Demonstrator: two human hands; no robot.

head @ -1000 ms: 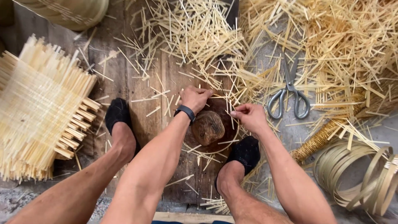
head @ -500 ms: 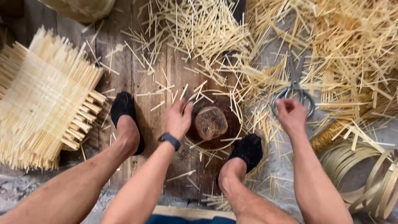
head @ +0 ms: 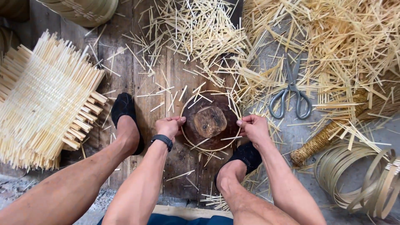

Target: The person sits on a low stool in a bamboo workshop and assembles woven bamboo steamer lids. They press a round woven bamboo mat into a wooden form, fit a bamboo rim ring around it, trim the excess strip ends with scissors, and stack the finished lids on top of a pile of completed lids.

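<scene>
- Bamboo throughout: a thin pale bamboo hoop circles a dark round wooden block on the plank floor, between the person's two black-socked feet.
- No container holds anything here; a woven basket rim shows at the top edge, its inside out of view.
- Left hand: fingers curled tight, pinching the hoop at the block's left side, thumb on the rim. Black wristband just behind it.
- Right hand: fingers closed likewise, pinching the hoop at the block's right side.
- Loose splints lie across the block top and under the hoop.
- Woven bamboo panel lies flat at far left, beside the left foot, ends sticking out.
- Grey scissors lie just up and right of the right hand, on scattered offcuts.
- Coiled bamboo strips sit at lower right, near a twine-wrapped bundle.
</scene>
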